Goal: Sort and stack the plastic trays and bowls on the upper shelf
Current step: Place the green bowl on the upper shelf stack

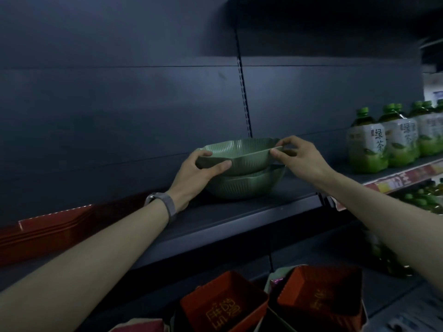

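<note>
Observed, left to right.

1. A stack of red trays [48,232] lies flat at the far left end of the upper shelf [239,220], well apart from the left hand's fingers and to their left.

2. The left forearm carries a wristwatch [161,204] with a grey band.

3. The left hand [191,174] grips the left rim of the upper bowl [239,154]. The thumb lies pressed along the outer wall below the rim and one finger curls over the rim from above. The remaining fingers are hidden behind the bowl, so their position cannot be told.

4. The upper bowl, green and ribbed, is held between the fingertips of both hands. It is nested in the mouth of a matching lower bowl [249,186], which stands on the shelf directly below the fingers. Whether the upper bowl is fully seated cannot be told.

5. The right hand [303,158] pinches the right rim of the upper bowl between thumb and forefinger, the forefinger arched over the edge. The other fingers are loosely curled behind, clear of the rim.

6. To the right of the right hand's fingers, well apart, green tea bottles [369,144] stand upright in a row on the adjoining shelf. A red price strip [405,177] runs along that shelf's front edge.

7. Below both hands, at the bottom of the view, are two red containers: one [223,305] under the left fingers and one [321,292] under the right.
</note>
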Motion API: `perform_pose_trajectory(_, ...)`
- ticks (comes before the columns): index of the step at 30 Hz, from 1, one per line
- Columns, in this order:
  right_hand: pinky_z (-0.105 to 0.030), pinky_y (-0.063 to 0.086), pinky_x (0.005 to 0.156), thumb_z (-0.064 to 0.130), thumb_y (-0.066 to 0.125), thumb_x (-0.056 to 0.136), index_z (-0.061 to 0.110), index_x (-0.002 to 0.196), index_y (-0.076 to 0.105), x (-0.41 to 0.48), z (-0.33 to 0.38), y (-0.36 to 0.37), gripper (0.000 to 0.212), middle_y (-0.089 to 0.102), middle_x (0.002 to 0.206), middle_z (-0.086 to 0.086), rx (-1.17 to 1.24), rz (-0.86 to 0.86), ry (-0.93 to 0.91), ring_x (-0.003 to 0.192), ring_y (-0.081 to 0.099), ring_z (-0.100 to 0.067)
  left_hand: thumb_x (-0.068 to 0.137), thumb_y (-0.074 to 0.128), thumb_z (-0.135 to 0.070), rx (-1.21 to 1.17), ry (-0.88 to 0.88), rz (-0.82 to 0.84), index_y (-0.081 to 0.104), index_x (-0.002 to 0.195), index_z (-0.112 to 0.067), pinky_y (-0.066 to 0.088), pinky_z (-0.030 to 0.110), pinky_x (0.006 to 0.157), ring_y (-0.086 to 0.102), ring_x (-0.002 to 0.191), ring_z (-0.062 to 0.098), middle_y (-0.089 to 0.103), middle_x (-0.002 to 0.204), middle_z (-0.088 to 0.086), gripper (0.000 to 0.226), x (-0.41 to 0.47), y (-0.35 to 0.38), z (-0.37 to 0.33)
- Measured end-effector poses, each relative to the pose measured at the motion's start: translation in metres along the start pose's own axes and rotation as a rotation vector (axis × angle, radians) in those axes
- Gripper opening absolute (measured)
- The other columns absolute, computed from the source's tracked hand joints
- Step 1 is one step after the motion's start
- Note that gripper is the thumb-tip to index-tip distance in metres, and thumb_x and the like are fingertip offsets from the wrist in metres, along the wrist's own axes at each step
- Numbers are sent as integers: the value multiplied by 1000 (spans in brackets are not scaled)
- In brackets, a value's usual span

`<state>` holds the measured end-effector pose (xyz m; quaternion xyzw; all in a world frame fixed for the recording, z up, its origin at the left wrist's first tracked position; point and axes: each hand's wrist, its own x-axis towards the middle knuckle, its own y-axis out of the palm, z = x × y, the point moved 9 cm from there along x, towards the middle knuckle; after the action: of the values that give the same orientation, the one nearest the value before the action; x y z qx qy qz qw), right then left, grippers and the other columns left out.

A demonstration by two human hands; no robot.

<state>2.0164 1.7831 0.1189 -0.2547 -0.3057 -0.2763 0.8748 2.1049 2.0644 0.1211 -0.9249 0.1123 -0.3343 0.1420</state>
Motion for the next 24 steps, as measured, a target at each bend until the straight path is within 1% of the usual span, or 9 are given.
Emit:
perform_pose_trajectory(1, -27, 50, 69, 44, 74, 95, 27, 112, 67, 0, -5, 1, 25, 78, 100, 0, 1, 15, 11, 86, 70, -11, 59, 92, -68, 11, -5, 3, 64, 125, -36, 56, 37, 104, 68, 116, 14, 67, 128, -8, 78, 0, 4, 2)
perform_pose_trajectory(3, -29, 51, 77, 46, 74, 95, 29, 112, 67, 3, -19, 5, 25, 78, 103, -1, 21, 38, 38, 96, 71, -15, 54, 87, -78, 49, -25, 0, 61, 129, -39, 53, 39, 108, 63, 122, 14, 62, 137, -8, 89, 1, 10, 7)
perform_pose_trajectory(5, -35, 52, 89, 47, 75, 94, 31, 111, 66, 5, -31, 8, 25, 78, 106, -4, 48, 49, 63, 104, 71, -21, 51, 83, -84, 77, -45, 3, 59, 129, -42, 51, 41, 110, 61, 125, 17, 60, 140, -8, 91, 0, 16, 11)
perform_pose_trajectory(8, -38, 52, 97, 47, 75, 94, 29, 114, 65, 10, -44, 13, 29, 77, 110, -7, 84, 60, 86, 108, 71, -23, 53, 79, -88, 105, -56, -2, 59, 126, -44, 51, 42, 109, 62, 124, 18, 61, 138, -8, 88, -1, 21, 11)
perform_pose_trajectory(12, -42, 53, 104, 51, 75, 93, 24, 127, 59, 15, -54, 24, 46, 76, 114, -8, 111, 82, 119, 110, 70, -21, 71, 77, -79, 121, -80, 6, 54, 138, -35, 50, 40, 110, 62, 121, 17, 63, 135, -7, 84, -4, 30, 14)
perform_pose_trajectory(16, -43, 55, 104, 57, 77, 87, 22, 129, 61, 17, -60, 32, 57, 73, 117, -6, 103, 57, 132, 111, 70, -21, 83, 75, -68, 142, -68, -32, 44, 156, -27, 43, 32, 113, 53, 136, 21, 54, 150, -3, 88, -9, 39, 6)
perform_pose_trajectory(19, -40, 56, 103, 48, 80, 90, 17, 124, 66, 15, -63, 33, 49, 73, 114, -5, 111, 39, 141, 111, 70, -22, 81, 79, -65, 188, -82, -50, 54, 151, -23, 43, 31, 114, 53, 138, 20, 57, 151, 1, 85, -14, 38, 8)
perform_pose_trajectory(21, -41, 58, 101, 49, 82, 87, 19, 120, 67, 13, -65, 34, 47, 75, 111, -5, 123, 32, 140, 110, 71, -24, 79, 82, -63, 201, -90, -61, 59, 146, -24, 44, 30, 114, 55, 136, 19, 59, 149, 1, 81, -17, 33, 13)
perform_pose_trajectory(24, -42, 58, 101, 68, 80, 68, 23, 117, 68, 9, -65, 34, 68, 76, 111, -4, 132, 31, 139, 108, 72, -22, 80, 83, -58, 202, -77, -69, 61, 145, -24, 45, 24, 107, 58, 131, 16, 62, 145, -1, 76, -17, 30, 13)
